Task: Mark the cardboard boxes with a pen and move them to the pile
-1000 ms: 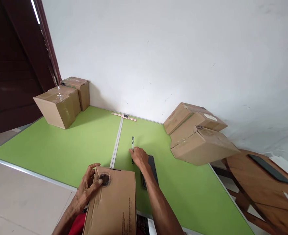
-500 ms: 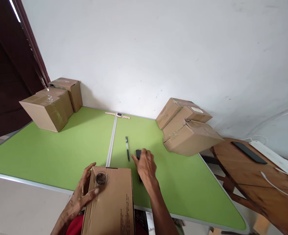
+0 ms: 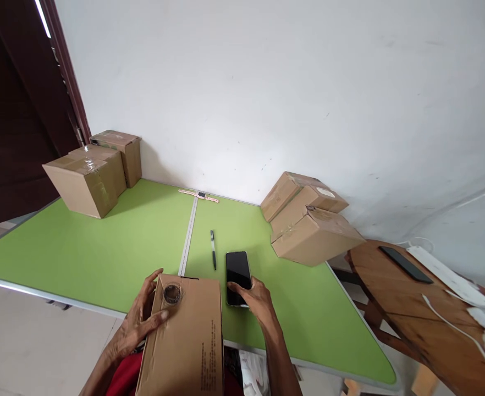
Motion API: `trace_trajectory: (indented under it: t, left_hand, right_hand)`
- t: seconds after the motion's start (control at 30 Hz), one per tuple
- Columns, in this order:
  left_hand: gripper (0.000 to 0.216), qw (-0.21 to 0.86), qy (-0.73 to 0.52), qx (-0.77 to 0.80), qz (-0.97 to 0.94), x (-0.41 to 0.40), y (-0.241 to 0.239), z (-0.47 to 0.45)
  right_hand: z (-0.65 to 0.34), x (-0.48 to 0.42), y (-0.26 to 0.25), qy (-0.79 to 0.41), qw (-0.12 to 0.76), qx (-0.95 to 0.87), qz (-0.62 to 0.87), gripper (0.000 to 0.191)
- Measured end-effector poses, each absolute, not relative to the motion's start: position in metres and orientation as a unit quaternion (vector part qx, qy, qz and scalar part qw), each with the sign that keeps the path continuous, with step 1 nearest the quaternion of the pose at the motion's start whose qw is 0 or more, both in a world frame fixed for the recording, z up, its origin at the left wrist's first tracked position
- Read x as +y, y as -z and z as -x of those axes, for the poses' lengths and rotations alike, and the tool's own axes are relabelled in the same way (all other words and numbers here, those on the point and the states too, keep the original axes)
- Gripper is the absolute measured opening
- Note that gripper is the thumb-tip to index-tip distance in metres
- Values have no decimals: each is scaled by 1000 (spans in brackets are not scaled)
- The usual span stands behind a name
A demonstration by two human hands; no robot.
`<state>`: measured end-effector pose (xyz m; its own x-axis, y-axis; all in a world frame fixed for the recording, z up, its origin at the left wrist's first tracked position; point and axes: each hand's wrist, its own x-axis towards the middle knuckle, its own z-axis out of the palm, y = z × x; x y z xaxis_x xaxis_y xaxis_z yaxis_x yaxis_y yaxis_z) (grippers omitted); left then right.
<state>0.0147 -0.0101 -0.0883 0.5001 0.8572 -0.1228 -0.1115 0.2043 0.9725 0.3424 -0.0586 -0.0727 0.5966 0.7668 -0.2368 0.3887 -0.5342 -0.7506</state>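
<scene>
A closed cardboard box point(image 3: 185, 335) with printed characters and a round dark mark near its far left corner stands close to my body. My left hand point(image 3: 141, 324) grips its left edge, thumb on the top and fingers down the side. Right of the box, a black-screened smartphone point(image 3: 238, 267) is on the green table. My right hand point(image 3: 259, 300) holds the phone at its near right edge, thumb across the screen; the other fingers are mostly hidden. A pen point(image 3: 213, 250) lies just left of the phone, untouched.
The green folding table point(image 3: 155, 231) has a metal seam. A pink-strapped smartwatch point(image 3: 201, 194) lies by the wall. Several cardboard boxes form two groups, at left point(image 3: 77, 187) and right point(image 3: 317, 236). A wooden table point(image 3: 391, 291) holds a dark slab point(image 3: 405, 264) and a white power strip point(image 3: 448, 275).
My right hand has moved from over the phone to its near right edge and grasped it, uncovering the screen. The left hand still holds the box. The view has shifted slightly.
</scene>
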Motion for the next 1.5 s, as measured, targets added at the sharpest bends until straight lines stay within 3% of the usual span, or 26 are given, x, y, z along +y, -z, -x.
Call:
trace_trajectory:
  t: [0.17, 0.37, 0.47, 0.6, 0.7, 0.87, 1.23, 1.5]
  left_hand:
    - [98, 682, -349, 346, -542, -9, 91, -12]
    - [99, 656, -316, 336, -598, -5, 92, -11]
    - [99, 658, -316, 318, -606, -3, 93, -13]
    - [98, 653, -327, 305, -612, -4, 94, -15]
    - [104, 653, -357, 286, -604, -6, 91, -17]
    - [116, 665, -368, 280, -586, -7, 77, -20]
    - [110, 664, -385, 292, -571, -8, 61, -24]
    - [105, 662, -379, 255, -594, -5, 95, -18]
  right_hand:
    - [-340, -83, 68, -364, 479, -317, 733, 49]
    - [-325, -122, 23, -498, 702, -85, 502, 46]
    - [-295, -126, 4, -595, 680, -86, 419, 42]
    - [-233, -110, 4, -731, 595, -152, 297, 79]
    - [-193, -97, 12, -777, 550, -178, 249, 79]
    - [-169, -94, 21, -785, 537, -177, 253, 77]
    - [-165, -99, 26, -787, 545, -127, 261, 78]
    - [-170, -104, 27, -763, 566, -130, 284, 77]
